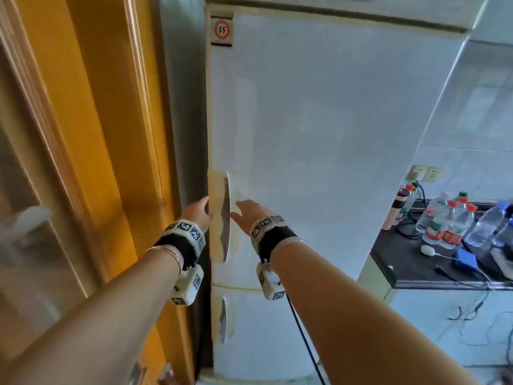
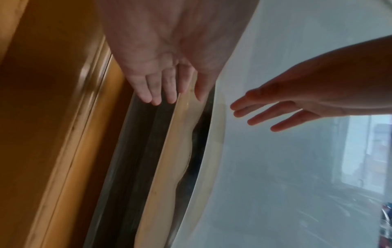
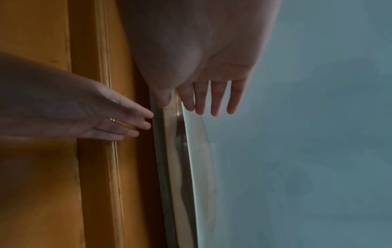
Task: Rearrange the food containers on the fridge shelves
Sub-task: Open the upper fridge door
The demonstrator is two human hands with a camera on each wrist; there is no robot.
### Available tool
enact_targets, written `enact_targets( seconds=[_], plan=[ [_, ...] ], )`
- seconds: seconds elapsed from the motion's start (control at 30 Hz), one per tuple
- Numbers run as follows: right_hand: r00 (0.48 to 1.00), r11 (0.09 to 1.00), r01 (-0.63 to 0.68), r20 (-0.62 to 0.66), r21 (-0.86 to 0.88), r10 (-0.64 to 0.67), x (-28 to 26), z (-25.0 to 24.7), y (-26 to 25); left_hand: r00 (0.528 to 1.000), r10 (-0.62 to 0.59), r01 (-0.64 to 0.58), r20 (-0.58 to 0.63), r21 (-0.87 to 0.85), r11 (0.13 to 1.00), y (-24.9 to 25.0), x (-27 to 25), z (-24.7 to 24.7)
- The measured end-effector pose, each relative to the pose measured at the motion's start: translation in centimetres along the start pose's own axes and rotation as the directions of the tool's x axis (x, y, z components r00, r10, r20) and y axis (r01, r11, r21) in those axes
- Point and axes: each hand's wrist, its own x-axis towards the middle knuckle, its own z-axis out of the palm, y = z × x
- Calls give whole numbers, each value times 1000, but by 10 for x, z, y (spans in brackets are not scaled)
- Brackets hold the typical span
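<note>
A tall white fridge (image 1: 319,134) stands with its doors closed, so the shelves and food containers are hidden. Its yellowed recessed handle (image 1: 219,215) runs down the left edge of the upper door (image 2: 182,151) (image 3: 180,151). My left hand (image 1: 197,211) reaches to the handle's left side with straight fingers (image 2: 157,89) at the door's edge. My right hand (image 1: 248,211) is just right of the handle, fingers (image 3: 214,99) straight and spread over the door face. Neither hand holds anything.
An orange wooden door frame (image 1: 105,134) stands close on the left. A second handle (image 1: 223,319) marks the lower fridge door. At the right, a black counter (image 1: 410,262) carries several water bottles (image 1: 455,220), a blue box, cables and wall sockets (image 1: 423,172).
</note>
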Motion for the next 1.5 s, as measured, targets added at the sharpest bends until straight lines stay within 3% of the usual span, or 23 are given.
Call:
enact_targets(
  seconds=[0.17, 0.43, 0.67, 0.9, 1.2, 1.33, 1.5],
  plan=[
    [1000, 995, -19, -13, 95, 20, 29, 9, 0, 997, -82, 83, 6, -59, 995, -3, 30, 4],
    [992, 961, -59, -89, 269, 86, 60, 27, 0, 997, -52, 63, 58, -208, 976, -10, 63, 10],
    [988, 965, -61, -121, 253, 94, 65, 28, 2, 991, -50, 92, 122, -364, 927, -16, 74, 8],
    [991, 970, -69, -91, 234, 93, 64, 25, -2, 993, -49, 86, 108, -380, 921, -17, 75, 6],
    [995, 983, -18, -95, 180, 36, 39, 26, 2, 996, -59, 80, 62, -422, 903, -21, 37, 9],
    [998, 986, -14, -62, 167, 24, 16, 26, 2, 997, -75, 83, 37, -384, 920, -22, 10, 9],
    [994, 992, -17, -109, 126, 31, -25, 20, 0, 997, -61, 76, 55, -327, 942, -23, -24, 2]
  ],
)
